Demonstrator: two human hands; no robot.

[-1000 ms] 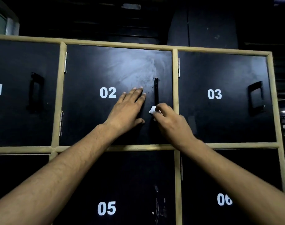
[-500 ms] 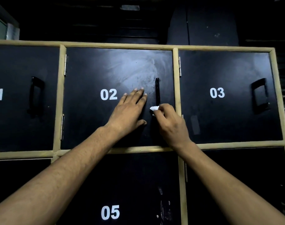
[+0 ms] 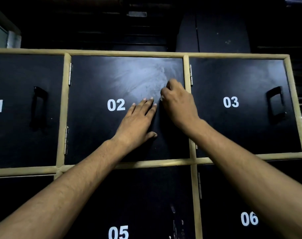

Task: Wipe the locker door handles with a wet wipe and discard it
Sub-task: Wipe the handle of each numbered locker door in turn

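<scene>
While right hand [image 3: 178, 105] pinches wipe [image 3: 161, 98], smeared door [image 3: 102, 135]

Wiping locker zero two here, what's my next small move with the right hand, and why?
Probably draw the right hand down the right edge of door 02, with the wipe pinched. That hand sits high there, hiding the handle, a white sliver of wipe shows in its grip, and the left hand lies flat, bracing the door.

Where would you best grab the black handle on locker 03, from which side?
Handle of locker 03: probably grip its upright bar mid-height, from the front, fingers hooked behind. It stands off the door as a vertical loop, fixed top and bottom.
</scene>
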